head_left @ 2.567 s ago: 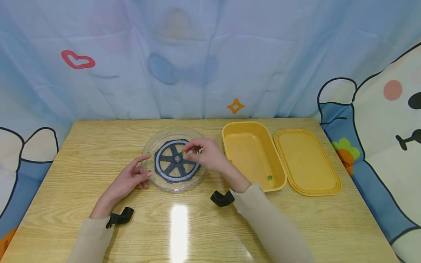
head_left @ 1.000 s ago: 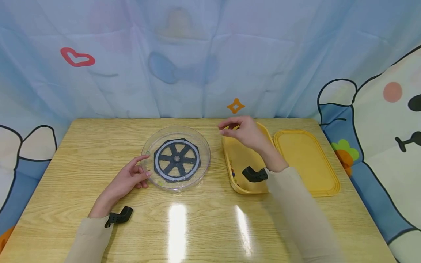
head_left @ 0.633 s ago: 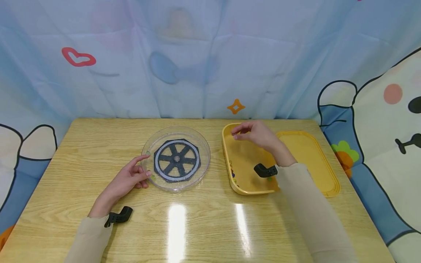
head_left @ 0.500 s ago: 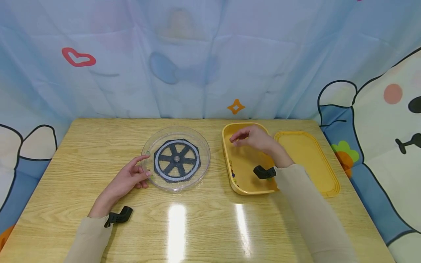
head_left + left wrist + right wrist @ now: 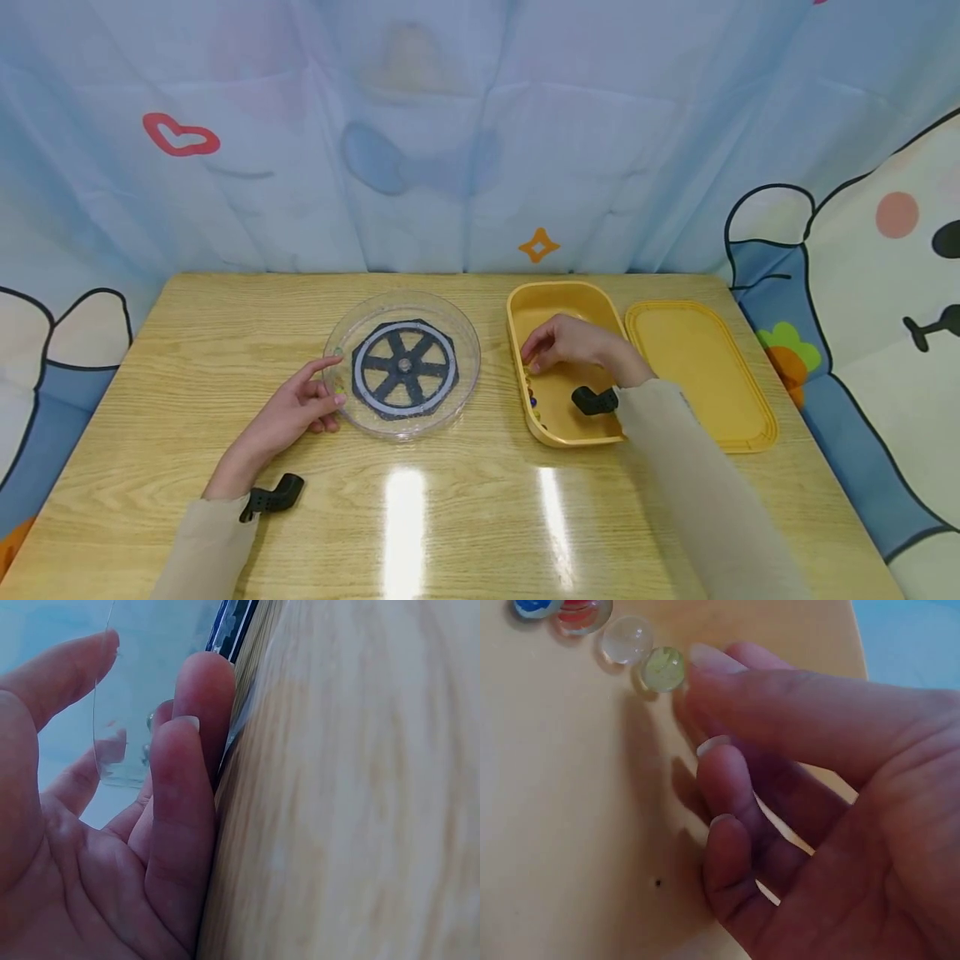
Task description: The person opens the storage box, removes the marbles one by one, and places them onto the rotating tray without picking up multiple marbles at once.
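Observation:
In the head view, my left hand [image 5: 303, 400] holds the left edge of a clear round dish [image 5: 468, 367], thumb over the rim. The left wrist view shows its fingers bent low beside the dish wall [image 5: 124, 779]. Small glass marbles lie inside near that edge. A dark spoked wheel pattern [image 5: 405, 367] shows in the dish. My right hand [image 5: 573, 343] reaches down inside a yellow bin [image 5: 558, 296], fingers half bent. In the right wrist view its thumb tip is right beside a yellow-green marble [image 5: 662, 669], in line with a clear marble [image 5: 627, 640] and red and blue ones.
The bin's flat yellow lid [image 5: 701, 375] lies on the wooden table [image 5: 315, 525], right of the bin. A blue patterned curtain [image 5: 450, 167] hangs behind the table. Along the bin's left wall sit several marbles, one of them blue [image 5: 533, 401].
My right hand has gone from over the dish, where it held a small yellow-green marble, rightward and down into the bin. Marbles now show near the left hand's thumb, which stays at the dish.

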Tool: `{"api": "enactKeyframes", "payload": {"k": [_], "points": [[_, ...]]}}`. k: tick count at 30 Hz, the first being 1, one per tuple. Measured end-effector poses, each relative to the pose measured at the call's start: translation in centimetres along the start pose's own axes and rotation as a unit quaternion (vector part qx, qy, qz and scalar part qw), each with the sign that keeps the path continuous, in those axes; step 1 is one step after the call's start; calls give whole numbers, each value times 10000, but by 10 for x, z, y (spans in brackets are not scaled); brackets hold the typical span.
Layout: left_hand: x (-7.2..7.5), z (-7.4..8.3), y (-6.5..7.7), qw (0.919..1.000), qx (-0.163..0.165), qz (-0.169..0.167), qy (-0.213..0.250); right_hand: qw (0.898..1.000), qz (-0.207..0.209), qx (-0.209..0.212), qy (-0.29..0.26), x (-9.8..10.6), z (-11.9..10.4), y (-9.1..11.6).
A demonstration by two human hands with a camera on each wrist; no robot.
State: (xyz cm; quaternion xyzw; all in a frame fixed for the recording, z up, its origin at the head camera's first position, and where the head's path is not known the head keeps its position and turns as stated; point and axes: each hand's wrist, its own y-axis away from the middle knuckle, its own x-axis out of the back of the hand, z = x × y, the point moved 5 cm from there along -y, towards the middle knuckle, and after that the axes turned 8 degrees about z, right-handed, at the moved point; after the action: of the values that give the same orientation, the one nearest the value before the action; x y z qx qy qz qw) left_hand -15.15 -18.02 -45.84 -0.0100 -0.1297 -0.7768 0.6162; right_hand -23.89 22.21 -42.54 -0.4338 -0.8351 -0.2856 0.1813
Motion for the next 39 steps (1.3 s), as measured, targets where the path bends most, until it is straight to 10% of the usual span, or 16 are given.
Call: {"api": "enactKeyframes", "payload": {"k": [39], "points": [[0, 1, 1, 10000, -50, -36, -31, 9980, -39, -170, 608, -8, -4, -2]]}}
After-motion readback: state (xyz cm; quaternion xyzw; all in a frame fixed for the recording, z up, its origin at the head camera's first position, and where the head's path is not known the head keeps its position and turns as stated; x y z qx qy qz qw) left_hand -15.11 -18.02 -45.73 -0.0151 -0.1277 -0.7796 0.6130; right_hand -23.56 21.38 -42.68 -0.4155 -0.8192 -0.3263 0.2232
